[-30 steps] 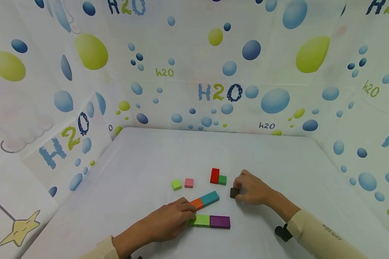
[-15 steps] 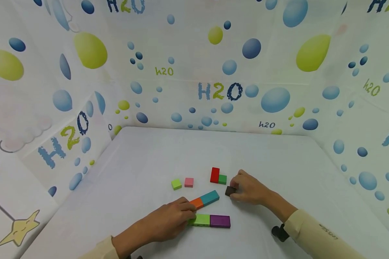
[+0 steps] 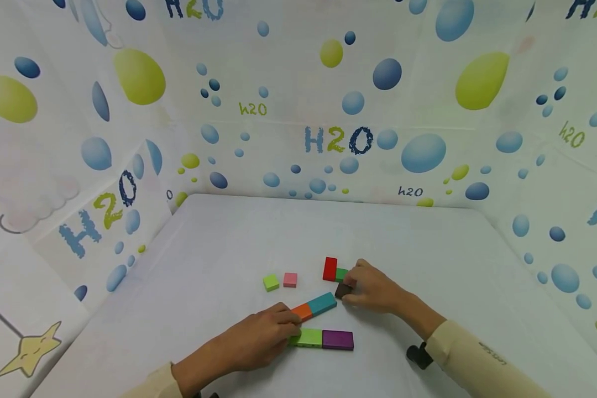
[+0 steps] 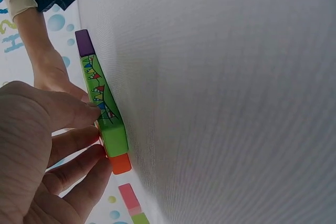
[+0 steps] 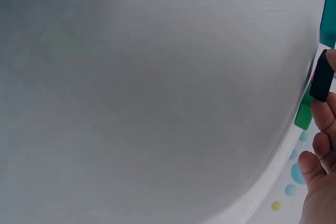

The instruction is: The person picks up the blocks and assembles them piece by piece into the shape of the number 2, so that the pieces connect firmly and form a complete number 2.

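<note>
Between thumb and fingers my right hand (image 3: 378,287) pinches a dark brown toy block (image 3: 342,291), just in front of a small green block (image 3: 341,274) and close to the right end of a teal block (image 3: 322,303). In the right wrist view the block looks almost black, its face tilted. My left hand (image 3: 266,338) is on the left, fingers bent around the left end of an orange block (image 3: 303,313), which lies end to end with the teal one. Its thumb overlaps the end of a light green block (image 4: 107,95) printed with bunting. A purple block (image 3: 338,340) continues that near row.
A red block (image 3: 330,268) lies against the small green one. Further left are a lime block (image 3: 271,283) and a pink block (image 3: 290,280), slightly apart. A white cloth (image 3: 219,249) covers the table, backed by a patterned curtain (image 3: 288,66).
My right hand has slid left with the dark brown block, which has turned slightly and come nearer the teal and green blocks. The left hand and the other blocks have stayed put.
</note>
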Available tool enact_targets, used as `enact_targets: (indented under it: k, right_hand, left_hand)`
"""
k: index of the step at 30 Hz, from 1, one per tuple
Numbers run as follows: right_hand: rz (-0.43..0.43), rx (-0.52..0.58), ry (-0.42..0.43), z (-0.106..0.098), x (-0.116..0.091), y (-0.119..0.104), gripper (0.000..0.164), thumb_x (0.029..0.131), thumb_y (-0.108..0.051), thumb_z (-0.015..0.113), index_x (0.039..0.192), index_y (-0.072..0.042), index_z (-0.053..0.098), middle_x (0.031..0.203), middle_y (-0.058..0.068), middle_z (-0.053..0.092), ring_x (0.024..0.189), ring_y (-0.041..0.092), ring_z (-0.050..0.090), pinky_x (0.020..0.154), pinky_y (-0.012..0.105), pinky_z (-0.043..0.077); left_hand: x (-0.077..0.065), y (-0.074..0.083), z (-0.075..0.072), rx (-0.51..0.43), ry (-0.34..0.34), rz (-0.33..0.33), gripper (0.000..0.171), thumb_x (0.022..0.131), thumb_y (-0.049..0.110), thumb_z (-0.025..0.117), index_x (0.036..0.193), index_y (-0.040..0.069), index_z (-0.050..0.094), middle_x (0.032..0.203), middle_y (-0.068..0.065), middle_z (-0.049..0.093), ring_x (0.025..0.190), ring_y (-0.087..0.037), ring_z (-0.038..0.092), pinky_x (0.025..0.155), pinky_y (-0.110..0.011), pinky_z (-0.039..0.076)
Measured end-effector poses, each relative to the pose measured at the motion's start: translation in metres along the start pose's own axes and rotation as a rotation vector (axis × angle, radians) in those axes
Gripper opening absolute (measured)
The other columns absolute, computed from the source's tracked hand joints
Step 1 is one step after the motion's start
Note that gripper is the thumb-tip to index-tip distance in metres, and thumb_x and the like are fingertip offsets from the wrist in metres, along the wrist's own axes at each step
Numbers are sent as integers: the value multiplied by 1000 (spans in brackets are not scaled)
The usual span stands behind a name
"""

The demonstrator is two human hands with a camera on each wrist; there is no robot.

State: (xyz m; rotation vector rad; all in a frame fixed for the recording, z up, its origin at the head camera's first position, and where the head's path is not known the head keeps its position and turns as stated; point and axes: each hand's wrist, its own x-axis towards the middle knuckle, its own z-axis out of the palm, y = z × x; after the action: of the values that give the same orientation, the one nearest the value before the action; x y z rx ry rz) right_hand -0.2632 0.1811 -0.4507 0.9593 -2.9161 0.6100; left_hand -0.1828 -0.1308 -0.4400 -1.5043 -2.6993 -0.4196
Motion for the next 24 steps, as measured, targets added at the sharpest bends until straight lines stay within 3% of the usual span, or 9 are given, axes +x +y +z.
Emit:
enact_targets:
  k: [24]
  right_hand:
    - [-28,-7,-29,4,6,-4,22,87,-25,79,104,-13,70,90,-10,56,95,10,47,79,27,51]
  left_hand:
    - [0,0,1,11,-2,-3,27,91,7,74,116,15,74,126,3,67,116,-13,57,95,-27,55]
